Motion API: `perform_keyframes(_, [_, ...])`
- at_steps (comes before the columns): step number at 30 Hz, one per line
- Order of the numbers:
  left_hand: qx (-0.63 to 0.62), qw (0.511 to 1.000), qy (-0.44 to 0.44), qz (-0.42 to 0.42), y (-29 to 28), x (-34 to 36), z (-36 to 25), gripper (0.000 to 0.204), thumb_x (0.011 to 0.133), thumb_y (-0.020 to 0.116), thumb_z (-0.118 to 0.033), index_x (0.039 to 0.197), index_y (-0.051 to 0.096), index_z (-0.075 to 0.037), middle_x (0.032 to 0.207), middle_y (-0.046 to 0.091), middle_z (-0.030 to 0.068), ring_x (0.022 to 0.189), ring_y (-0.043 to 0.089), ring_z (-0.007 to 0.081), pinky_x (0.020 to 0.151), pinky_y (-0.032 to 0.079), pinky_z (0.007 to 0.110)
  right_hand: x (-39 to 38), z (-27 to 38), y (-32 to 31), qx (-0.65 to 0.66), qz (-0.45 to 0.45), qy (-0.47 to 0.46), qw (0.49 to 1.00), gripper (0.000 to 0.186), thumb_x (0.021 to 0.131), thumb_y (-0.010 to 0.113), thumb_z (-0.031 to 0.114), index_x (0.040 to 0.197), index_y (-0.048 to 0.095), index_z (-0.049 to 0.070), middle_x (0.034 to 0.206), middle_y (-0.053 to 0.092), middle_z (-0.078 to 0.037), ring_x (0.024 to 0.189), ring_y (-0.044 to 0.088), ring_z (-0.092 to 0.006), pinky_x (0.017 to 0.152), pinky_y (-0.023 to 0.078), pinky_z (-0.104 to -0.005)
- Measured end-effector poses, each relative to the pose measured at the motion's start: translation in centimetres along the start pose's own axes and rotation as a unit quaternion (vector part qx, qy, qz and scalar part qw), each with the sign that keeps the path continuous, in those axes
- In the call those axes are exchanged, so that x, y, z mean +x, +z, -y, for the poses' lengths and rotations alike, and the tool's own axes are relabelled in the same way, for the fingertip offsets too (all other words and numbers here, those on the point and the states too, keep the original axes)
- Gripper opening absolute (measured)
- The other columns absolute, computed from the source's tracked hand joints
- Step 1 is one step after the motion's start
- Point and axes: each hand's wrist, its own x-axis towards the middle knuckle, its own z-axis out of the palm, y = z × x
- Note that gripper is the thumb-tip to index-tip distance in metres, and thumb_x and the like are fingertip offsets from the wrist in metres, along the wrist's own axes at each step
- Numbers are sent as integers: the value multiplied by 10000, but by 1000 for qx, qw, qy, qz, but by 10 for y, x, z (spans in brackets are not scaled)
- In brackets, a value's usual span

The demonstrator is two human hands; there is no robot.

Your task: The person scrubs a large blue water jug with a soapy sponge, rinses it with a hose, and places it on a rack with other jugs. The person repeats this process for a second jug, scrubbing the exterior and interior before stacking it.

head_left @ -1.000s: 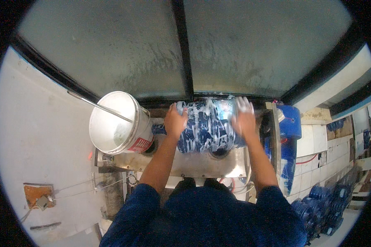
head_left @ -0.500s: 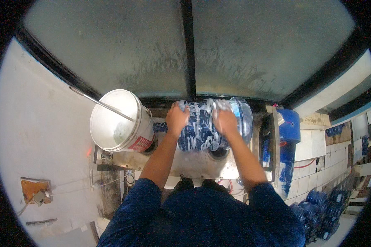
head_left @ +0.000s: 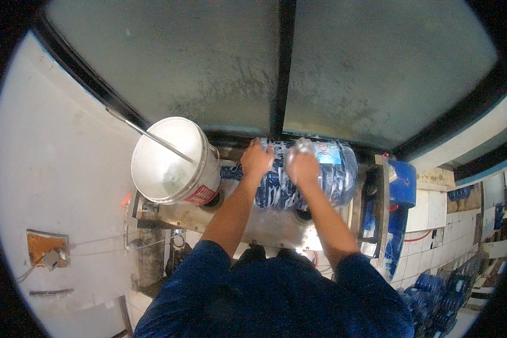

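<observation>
Frosted panes point(head_left: 208, 67) ahead — blue container point(head_left: 403, 183) right — orange wall patch point(head_left: 39, 245) left.

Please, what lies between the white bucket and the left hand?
In the head view, the dark blue neck of the foam-streaked bottle lies between the white bucket and the left hand.

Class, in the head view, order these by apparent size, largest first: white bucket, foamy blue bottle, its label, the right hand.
1. Blue bottle and white bucket: too alike to rank
2. Right hand
3. Label
</observation>
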Motion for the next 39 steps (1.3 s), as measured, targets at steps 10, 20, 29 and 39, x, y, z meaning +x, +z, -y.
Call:
perform_keyframes(10, [-53,998,17,-32,8,9,18,674,1061,295,-506,1451,477,14,1461,513,244,1332,505,418,1134,379,493,20,-23,35,-138,-143,-125,972,524,946,516,345,1375,602,56,1568,426,-154,1496,303,-376,1150,46,-760])
perform_keyframes(20, [-315,949,19,8,27,24,51,798,1055,64,-586,1392,602,-102,1410,568,220,1336,486,421,1144,340,459,24,50,62,-5,-97,-184,978,515,980,473,278,1379,545,-40,1383,552,-302,1343,501,-427,1134,385,-512])
perform_keyframes(29, [-242,970,37,12,21,39,31,799,1055,94,-586,1338,641,-77,1427,557,210,1336,491,409,1118,373,479,34,52,20,-35,127,-28,991,546,969,455,255,1437,498,-23,1499,453,-291,1442,395,-398,1198,249,-561])
perform_keyframes(39, [-52,996,71,8,19,52,15,569,1056,353,-411,1362,558,22,1388,567,256,1306,521,414,1110,403,483,-32,3,81,-35,-210,-250,945,683,871,614,205,1476,421,-48,1572,348,-289,1486,317,-393,1219,255,-491])
